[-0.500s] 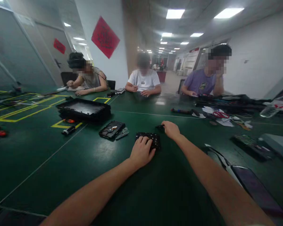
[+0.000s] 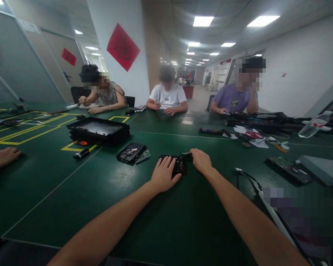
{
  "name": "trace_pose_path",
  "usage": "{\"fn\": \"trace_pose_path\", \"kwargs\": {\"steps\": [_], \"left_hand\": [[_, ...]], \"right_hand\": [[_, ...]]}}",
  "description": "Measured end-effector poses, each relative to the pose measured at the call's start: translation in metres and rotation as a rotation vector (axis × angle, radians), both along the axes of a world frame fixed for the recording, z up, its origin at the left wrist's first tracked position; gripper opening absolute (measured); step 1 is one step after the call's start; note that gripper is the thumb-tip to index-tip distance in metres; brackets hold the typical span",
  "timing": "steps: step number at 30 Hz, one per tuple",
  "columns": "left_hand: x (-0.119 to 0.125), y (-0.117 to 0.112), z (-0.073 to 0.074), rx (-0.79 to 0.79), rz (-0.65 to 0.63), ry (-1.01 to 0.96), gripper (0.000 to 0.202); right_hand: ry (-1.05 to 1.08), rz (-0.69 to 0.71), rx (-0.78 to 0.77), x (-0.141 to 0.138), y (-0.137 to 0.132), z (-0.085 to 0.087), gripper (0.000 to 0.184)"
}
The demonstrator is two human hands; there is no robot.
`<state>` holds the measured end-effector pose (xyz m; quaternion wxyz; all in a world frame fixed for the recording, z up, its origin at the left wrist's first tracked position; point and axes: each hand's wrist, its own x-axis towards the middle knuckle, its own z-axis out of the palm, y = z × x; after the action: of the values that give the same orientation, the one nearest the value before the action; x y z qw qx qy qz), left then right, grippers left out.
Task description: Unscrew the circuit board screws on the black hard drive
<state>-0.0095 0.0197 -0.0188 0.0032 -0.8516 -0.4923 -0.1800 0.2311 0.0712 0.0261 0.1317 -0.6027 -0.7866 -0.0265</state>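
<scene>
My left hand (image 2: 163, 173) lies over a flat black rectangular part (image 2: 180, 165) dotted with small light spots, possibly a drive casing. Its fingers are stretched and slightly spread across the part's left half, covering it. Just beyond the part's upper right corner, my right hand (image 2: 201, 161) pinches a small, thin, dark greenish strip (image 2: 185, 153) that looks like a circuit board. Whether the strip touches the black part, I cannot tell. To the left rest a similar black casing (image 2: 131, 152) with small bits on top and a green circuit board (image 2: 143, 157) beside it.
Black stacked trays (image 2: 98, 127) stand at the left, with a black cylinder (image 2: 81, 153) before them. An opened device (image 2: 290, 170) and a grey box (image 2: 322, 169) lie at the right. Three people sit across the green table (image 2: 122, 207); another person's hand (image 2: 4, 157) rests at far left.
The strip in my right hand has turned from a dark blob to a thin greenish edge. My left fingers lie flatter and straighter. Another person's hand has come in at the far left.
</scene>
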Motion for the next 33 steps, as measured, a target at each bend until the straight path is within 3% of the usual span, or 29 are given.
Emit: {"fn": "trace_pose_path", "kwargs": {"steps": [11,16,20,22,24,28,30,33], "left_hand": [[0.002,-0.020,0.003,-0.030,-0.041,-0.023,0.082],[0.004,-0.030,0.008,-0.054,-0.066,-0.020,0.077],[0.005,-0.031,0.012,-0.069,-0.046,-0.037,0.073],[0.004,-0.030,0.013,-0.075,-0.040,-0.049,0.074],[0.003,-0.029,0.014,-0.087,-0.037,-0.057,0.075],[0.002,-0.032,0.018,-0.107,-0.036,-0.067,0.078],[0.003,-0.036,0.020,-0.112,-0.048,-0.076,0.078],[0.005,-0.043,0.021,-0.122,-0.065,-0.098,0.077]], "right_hand": [[0.077,-0.073,0.197,0.002,-0.017,0.002,0.039],[0.073,0.107,0.299,0.002,-0.048,-0.006,0.036],[0.389,0.029,0.356,0.003,-0.055,0.014,0.022],[0.574,0.004,0.247,0.004,-0.054,0.027,0.013],[0.844,-0.043,-0.012,0.007,-0.052,0.034,0.011],[1.385,-0.096,-0.437,0.012,-0.054,0.026,0.025],[1.469,-0.105,-0.539,0.015,-0.058,0.019,0.037],[1.494,-0.129,-0.704,0.021,-0.064,0.013,0.068]]}}
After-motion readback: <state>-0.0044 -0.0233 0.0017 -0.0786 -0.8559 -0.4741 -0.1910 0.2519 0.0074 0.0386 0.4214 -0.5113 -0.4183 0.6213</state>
